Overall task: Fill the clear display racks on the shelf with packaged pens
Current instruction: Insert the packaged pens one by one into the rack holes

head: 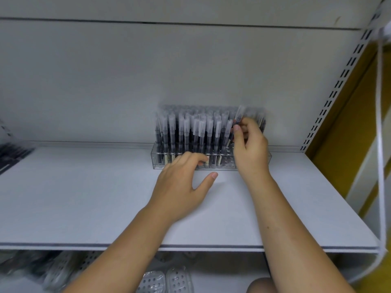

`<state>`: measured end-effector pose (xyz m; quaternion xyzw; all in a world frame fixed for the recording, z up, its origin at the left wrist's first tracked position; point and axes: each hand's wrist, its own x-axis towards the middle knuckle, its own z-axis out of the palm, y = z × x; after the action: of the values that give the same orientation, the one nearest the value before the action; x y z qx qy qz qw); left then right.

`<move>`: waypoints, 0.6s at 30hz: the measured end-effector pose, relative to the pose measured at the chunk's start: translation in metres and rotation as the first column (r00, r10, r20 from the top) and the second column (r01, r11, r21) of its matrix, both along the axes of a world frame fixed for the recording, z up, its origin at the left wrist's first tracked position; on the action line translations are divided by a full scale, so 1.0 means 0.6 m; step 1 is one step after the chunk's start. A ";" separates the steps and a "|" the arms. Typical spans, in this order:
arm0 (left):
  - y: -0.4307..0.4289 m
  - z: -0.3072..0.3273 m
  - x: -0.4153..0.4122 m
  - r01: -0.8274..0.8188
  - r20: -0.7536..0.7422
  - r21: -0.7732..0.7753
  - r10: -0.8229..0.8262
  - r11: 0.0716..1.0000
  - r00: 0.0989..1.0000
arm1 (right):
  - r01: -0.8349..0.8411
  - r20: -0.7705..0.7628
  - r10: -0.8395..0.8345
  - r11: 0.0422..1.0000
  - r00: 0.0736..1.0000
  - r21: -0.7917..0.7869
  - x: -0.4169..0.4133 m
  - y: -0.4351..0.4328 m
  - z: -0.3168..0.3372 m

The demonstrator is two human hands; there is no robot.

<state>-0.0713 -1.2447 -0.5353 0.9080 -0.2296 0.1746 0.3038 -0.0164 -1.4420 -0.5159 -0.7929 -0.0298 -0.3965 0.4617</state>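
The display rack (157,159) stood on the shelf (84,197), right of centre, against the back panel (105,81), with packaged pens (186,132) upright in it. The left hand (182,187) lay before the rack, fingertips at its front; the right hand (249,149) pinched a pen (239,115) above its right end.

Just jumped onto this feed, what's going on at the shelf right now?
A person is stocking a clear display rack that stands at the back of a grey shelf. The right hand pinches one packaged pen above the rack's right end, tilted, not yet seated. The left hand touches the rack's front wall with its fingertips, thumb spread on the shelf side. The rack already holds many upright pens, so it looks nearly full.
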 end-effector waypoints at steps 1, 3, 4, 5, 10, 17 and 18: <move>0.000 0.000 0.000 0.000 -0.001 -0.001 0.000 1.000 1.000 | 0.006 -0.025 -0.007 1.000 1.000 -0.018 0.002 0.000 -0.001; 0.000 -0.001 0.001 -0.001 0.002 -0.001 0.001 1.000 1.000 | 0.020 -0.063 -0.024 0.997 0.998 -0.071 0.004 0.000 -0.003; 0.000 -0.001 0.001 -0.003 0.003 0.000 0.003 1.000 1.000 | 0.025 -0.082 -0.033 0.995 0.996 -0.101 0.004 -0.001 -0.004; 0.000 -0.001 0.001 -0.003 0.003 0.001 0.003 1.000 1.000 | 0.031 -0.100 -0.044 0.991 0.994 -0.128 0.003 -0.001 -0.005; 0.000 -0.001 0.002 -0.002 0.001 -0.007 0.002 1.000 1.000 | 0.075 -0.144 -0.108 0.973 0.984 -0.217 -0.005 0.001 -0.004; 0.000 -0.003 0.004 -0.001 0.004 -0.020 0.001 1.000 1.000 | 0.063 -0.154 -0.086 0.986 0.984 -0.151 -0.008 0.002 -0.004; 0.000 -0.003 0.003 -0.002 0.008 -0.023 0.002 1.000 1.000 | 0.067 -0.142 -0.086 0.989 0.986 -0.129 -0.009 0.003 -0.004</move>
<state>-0.0692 -1.2444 -0.5372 0.9040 -0.2278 0.1814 0.3131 -0.0221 -1.4403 -0.5182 -0.8476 0.0104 -0.3517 0.3971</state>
